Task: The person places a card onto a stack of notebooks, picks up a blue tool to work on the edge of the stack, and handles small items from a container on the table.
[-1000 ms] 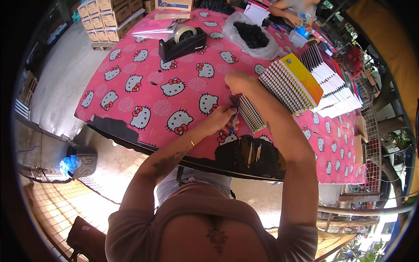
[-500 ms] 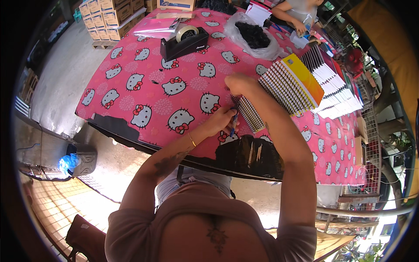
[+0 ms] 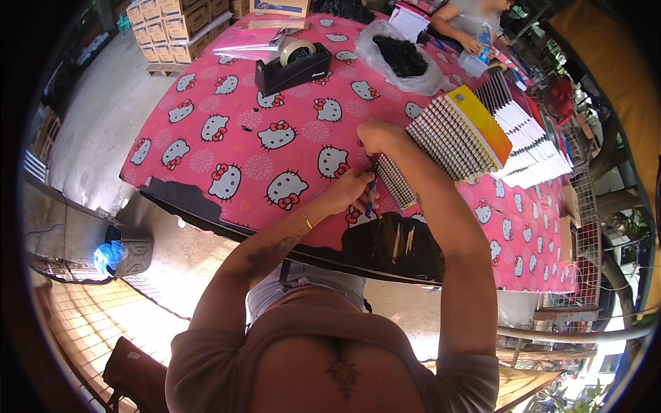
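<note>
My left hand (image 3: 352, 191) is closed around a slim blue and dark tool (image 3: 371, 195), its blue end pointing toward the table's near edge; I cannot make out its exact kind. The hand is beside a low stack of spiral-bound notebooks (image 3: 397, 184), their coil bindings facing up and left. At the far end of this stack rests my right hand (image 3: 375, 135), fingers curled under and mostly hidden, so what they grip does not show. My right forearm crosses over the stack. Just right of it stands a taller pile of yellow-covered spiral notebooks (image 3: 468, 131).
A pink cartoon-print cloth (image 3: 258, 168) covers the table, torn to black at the front edge. Farther back are a black tape dispenser (image 3: 292, 70), a plastic bag of black coils (image 3: 399, 58) and white notebooks (image 3: 527, 148). A co-worker (image 3: 465, 27) sits beyond, a bottle (image 3: 484, 43) by their hand.
My hands stay almost in place, with only a slight shift of the right forearm. Across the table, the bottle by the co-worker's hand now stands more upright.
</note>
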The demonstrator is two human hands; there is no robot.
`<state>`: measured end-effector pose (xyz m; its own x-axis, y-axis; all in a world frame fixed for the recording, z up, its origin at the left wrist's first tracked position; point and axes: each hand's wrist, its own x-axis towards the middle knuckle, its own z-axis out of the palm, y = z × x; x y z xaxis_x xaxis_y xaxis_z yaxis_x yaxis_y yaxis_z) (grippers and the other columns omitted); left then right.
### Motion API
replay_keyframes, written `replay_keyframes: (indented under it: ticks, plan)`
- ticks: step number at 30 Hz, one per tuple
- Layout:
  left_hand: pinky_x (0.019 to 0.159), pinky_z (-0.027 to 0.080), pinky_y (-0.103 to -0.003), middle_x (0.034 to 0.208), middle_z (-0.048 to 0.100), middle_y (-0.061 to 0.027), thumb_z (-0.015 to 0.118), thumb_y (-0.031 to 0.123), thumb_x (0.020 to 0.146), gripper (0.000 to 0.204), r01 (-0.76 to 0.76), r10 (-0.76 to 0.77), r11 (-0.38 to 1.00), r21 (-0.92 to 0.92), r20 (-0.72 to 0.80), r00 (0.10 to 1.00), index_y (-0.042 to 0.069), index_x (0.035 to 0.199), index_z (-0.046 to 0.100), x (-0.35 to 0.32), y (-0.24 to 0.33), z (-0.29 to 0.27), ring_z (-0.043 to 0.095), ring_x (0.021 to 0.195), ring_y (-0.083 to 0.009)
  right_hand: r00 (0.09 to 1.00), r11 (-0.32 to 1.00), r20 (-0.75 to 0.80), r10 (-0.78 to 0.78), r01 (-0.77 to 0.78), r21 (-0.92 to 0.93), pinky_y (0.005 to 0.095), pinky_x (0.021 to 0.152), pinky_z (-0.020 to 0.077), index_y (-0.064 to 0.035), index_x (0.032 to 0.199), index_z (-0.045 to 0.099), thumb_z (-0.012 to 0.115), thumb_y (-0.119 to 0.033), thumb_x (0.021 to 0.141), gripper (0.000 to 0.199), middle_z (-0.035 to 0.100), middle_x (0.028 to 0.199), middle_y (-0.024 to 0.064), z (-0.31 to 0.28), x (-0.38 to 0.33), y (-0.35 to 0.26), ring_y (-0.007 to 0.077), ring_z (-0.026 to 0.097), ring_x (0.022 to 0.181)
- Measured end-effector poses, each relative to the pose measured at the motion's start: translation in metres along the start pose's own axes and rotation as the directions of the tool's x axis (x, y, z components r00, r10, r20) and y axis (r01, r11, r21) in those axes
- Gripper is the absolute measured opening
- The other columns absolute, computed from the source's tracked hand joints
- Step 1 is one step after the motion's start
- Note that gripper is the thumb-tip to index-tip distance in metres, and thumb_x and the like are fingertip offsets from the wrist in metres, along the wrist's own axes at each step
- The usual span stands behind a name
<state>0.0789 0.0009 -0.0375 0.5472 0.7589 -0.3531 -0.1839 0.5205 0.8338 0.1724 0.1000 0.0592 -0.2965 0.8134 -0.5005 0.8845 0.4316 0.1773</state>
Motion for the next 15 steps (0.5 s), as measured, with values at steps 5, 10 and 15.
replay_keyframes:
  ticks: [5, 10, 15]
  plan:
    - [0.044, 0.055, -0.037, 0.078, 0.059, -0.0134, 0.042, 0.026, 0.097, 0.031, -0.015, 0.014, 0.999, 0.043, 0.013, 1.0, -0.004, 0.103, 0.048, 0.011, 0.0, -0.003, 0.065, 0.059, -0.0272, 0.999, 0.999, -0.024, 0.023, -0.024, -0.022, 0.0411, 0.081, 0.0552, -0.0047, 0.104, 0.07, 0.067, -0.004, 0.074, 0.029, 0.068, 0.105, 0.0178, 0.006, 0.004, 0.0, 0.0317, 0.066, 0.099]
    - [0.043, 0.054, -0.038, 0.078, 0.059, -0.0147, 0.043, 0.027, 0.097, 0.032, -0.045, 0.033, 0.992, 0.118, 0.102, 0.994, -0.003, 0.103, 0.048, 0.005, -0.008, -0.011, 0.065, 0.06, -0.0275, 0.998, 0.999, -0.062, -0.024, 0.021, -0.047, 0.042, 0.081, 0.0551, -0.0051, 0.103, 0.07, 0.066, -0.003, 0.075, 0.028, 0.069, 0.104, 0.0174, 0.011, 0.006, -0.001, 0.0321, 0.067, 0.097]
    - [0.042, 0.054, -0.038, 0.076, 0.06, -0.0146, 0.041, 0.023, 0.098, 0.027, 0.053, -0.054, 0.998, -0.03, -0.015, 0.998, -0.003, 0.101, 0.048, 0.001, 0.002, 0.001, 0.065, 0.059, -0.0271, 0.999, 0.998, -0.007, -0.033, 0.033, -0.052, 0.0411, 0.08, 0.0552, -0.0034, 0.099, 0.071, 0.071, -0.007, 0.072, 0.027, 0.069, 0.101, 0.0171, 0.015, 0.009, 0.002, 0.0319, 0.067, 0.095]
